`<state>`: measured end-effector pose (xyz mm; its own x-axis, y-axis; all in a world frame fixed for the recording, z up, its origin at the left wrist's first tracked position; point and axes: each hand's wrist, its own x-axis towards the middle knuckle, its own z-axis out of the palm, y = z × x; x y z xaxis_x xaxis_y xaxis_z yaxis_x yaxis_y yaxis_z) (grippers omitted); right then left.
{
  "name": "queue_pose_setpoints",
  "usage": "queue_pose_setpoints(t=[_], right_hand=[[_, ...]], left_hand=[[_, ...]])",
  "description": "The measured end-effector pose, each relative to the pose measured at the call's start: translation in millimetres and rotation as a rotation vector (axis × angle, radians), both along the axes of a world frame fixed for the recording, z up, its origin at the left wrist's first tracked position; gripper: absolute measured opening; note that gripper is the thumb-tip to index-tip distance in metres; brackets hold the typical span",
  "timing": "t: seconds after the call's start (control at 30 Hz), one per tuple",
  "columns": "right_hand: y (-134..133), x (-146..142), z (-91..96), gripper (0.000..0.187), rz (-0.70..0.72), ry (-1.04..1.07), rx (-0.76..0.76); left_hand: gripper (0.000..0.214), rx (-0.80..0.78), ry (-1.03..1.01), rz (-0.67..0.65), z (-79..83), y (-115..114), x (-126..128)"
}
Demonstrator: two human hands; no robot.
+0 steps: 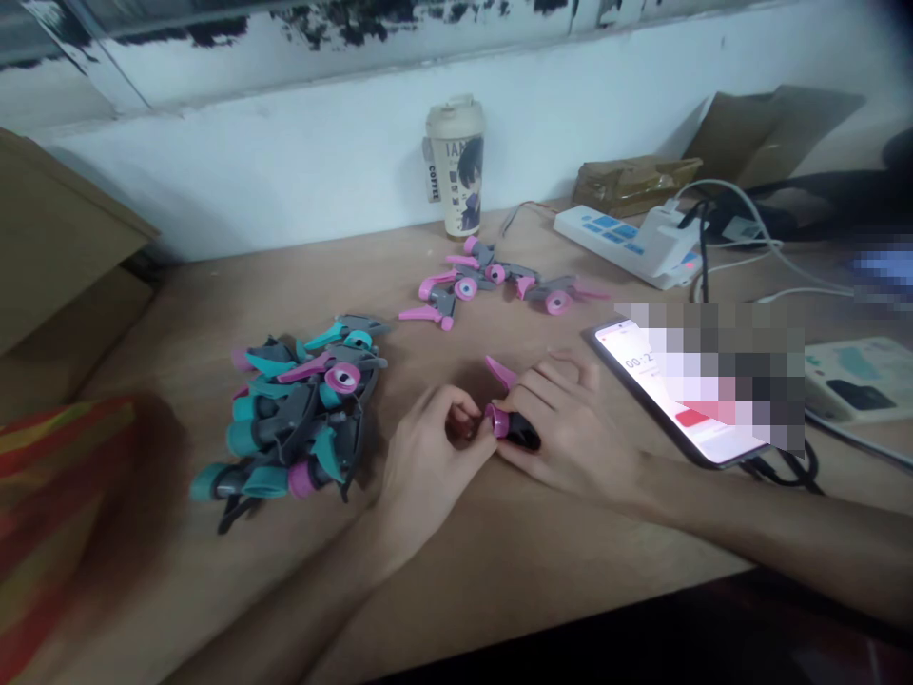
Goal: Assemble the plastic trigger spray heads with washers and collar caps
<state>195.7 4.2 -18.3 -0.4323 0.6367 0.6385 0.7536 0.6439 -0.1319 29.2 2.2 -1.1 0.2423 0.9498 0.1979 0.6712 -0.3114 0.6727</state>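
Observation:
A dark grey and pink trigger spray head (pixel 498 420) is held low over the table between both of my hands. My right hand (pixel 563 423) is closed around its dark body, which is mostly hidden under the fingers. The pink trigger (pixel 500 371) sticks out beyond my right fingers. My left hand (pixel 438 442) is closed, with thumb and fingertips at the pink collar. Left of my hands lies a pile of grey spray heads (pixel 292 419) with teal or pink collars and triggers. Behind my hands lies a looser group of pink and grey spray heads (pixel 492 276).
A lidded coffee cup (pixel 457 171) stands by the wall. To the right are a lit phone (pixel 656 381), a white power strip (pixel 620 243) with cables, and a pale device (pixel 863 376). Cardboard (pixel 64 247) and a red-yellow bag (pixel 57 514) occupy the left.

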Motion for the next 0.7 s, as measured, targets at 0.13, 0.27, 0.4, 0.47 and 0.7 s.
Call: queue_pose_setpoints(t=[0.13,0.27,0.4,0.47,0.7], right_hand=[[-1,-1,-0.8,0.009,-0.035,0.021,-0.036],[-1,-2,-0.3,0.008,-0.044,0.017,-0.05],[-2,-2,0.7,0.009,-0.044,-0.002,-0.066],[-2,-1,1.8,0.012,-0.057,-0.004,-0.07],[0,6,10.6,0.02,-0.027,0.069,-0.06]], left_hand=[[0.006,0.008,0.078,-0.049,1.7,2,-1],[0.011,0.07,0.088,-0.056,0.2,-1,1],[0.012,0.143,0.133,-0.004,-1.6,-1,2],[0.011,0.171,0.138,0.038,-1.8,4,-3],[0.017,-0.095,-0.367,0.142,1.5,14,-18]])
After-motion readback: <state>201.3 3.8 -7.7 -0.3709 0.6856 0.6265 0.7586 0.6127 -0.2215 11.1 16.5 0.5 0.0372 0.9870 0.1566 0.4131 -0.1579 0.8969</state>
